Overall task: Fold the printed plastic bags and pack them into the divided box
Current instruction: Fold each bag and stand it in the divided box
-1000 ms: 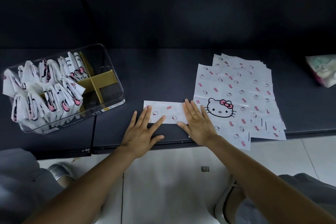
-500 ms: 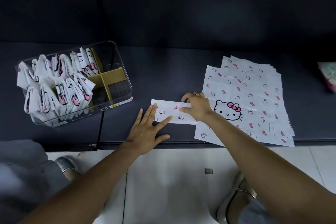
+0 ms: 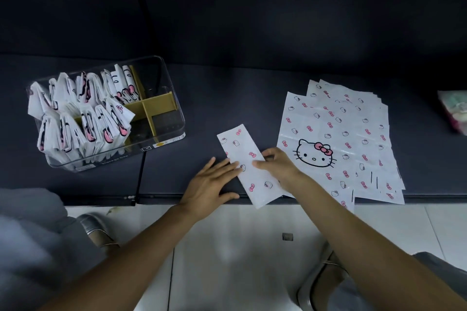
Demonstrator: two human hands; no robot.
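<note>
The left hand lies flat, pinning the folded bag on the desk while the right hand pinches its edge; the box waits at ten o'clock

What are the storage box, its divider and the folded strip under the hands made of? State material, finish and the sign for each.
Storage box: clear, glossy hard plastic, it seems; the contents show through its walls.
Divider: opaque mustard-yellow panels, matte, probably plastic, possibly card.
Folded strip: thin white printed plastic film by the task; slight sheen, crisp creases, lies flat.
Left hand rests on it; right hand pinches it.
</note>
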